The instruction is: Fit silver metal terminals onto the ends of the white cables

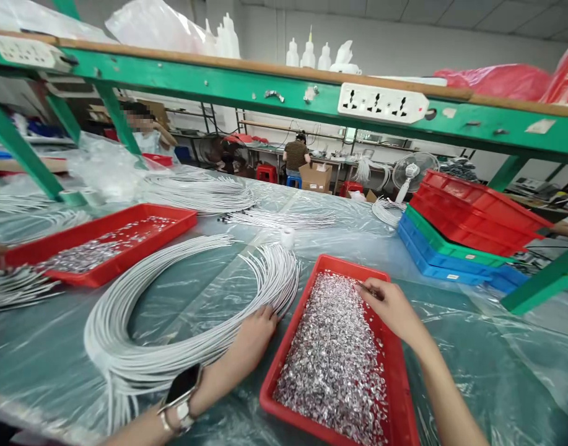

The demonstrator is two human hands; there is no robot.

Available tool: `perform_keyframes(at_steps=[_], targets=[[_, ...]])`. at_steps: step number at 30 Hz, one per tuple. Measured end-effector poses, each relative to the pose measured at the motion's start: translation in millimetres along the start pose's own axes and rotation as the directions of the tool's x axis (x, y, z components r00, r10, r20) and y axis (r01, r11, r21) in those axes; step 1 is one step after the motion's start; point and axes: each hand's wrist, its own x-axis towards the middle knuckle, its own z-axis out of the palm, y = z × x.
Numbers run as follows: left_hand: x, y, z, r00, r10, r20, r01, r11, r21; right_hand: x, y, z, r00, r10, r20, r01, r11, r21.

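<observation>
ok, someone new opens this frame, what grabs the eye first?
Probably the red tray front and centre, heaped with small silvery metal pieces, the right hand resting on the heap at its far end. Just left of it, a big looped bundle of white cables fans across the plastic-covered table, the left hand pressed on its near strands.

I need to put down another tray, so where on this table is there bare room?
Bare plastic sheet lies right of the near red tray, below the stacked trays, and inside the loop of white cables. It is crowded between the two hands: the left hand rests on the cables and the right hand reaches into the metal pieces.
</observation>
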Motion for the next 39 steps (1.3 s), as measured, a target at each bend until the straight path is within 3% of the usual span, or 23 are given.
perform_keyframes(at_steps=[4, 10, 16, 20, 23, 27, 32, 39], targets=[[19, 6, 9.1, 0.993, -0.112, 0.048, 0.115, 0.990, -0.077, -1, -1, -7, 1.000, 0.004, -0.021, -0.004, 1.000, -0.001], [19, 12, -21.8, 0.994, -0.108, 0.014, 0.104, 0.916, -0.388, 4, -1, 0, 0.999, 0.016, -0.033, -0.014, 0.997, 0.077], [41, 69, -64.0, 0.999, 0.041, 0.032, -0.001, 0.620, -0.784, 5, -20, 10, 0.991, 0.073, -0.115, -0.037, 0.958, 0.286], [39, 109, -91.9, 0.992, 0.126, -0.009, -0.063, 0.428, -0.902, -7, -49, 2, 0.969, 0.121, -0.216, -0.021, 0.910, 0.414], [27, 124, -100.5, 0.983, 0.183, -0.035, -0.094, 0.325, -0.941, -20, -68, -5, 0.960, 0.126, -0.249, 0.004, 0.885, 0.466], [15, 128, -98.8, 0.967, 0.246, -0.068, -0.126, 0.227, -0.966, -34, -81, -8, 0.976, 0.086, -0.199, 0.041, 0.827, 0.560], [11, 125, -99.9, 0.955, 0.292, -0.046, -0.092, 0.146, -0.985, -42, -81, -4, 0.995, 0.050, -0.084, 0.032, 0.647, 0.762], [9, 122, -102.8, 0.957, 0.288, 0.034, -0.006, 0.135, -0.991, -50, -83, 2, 0.996, 0.082, -0.044, -0.022, 0.663, 0.749]])
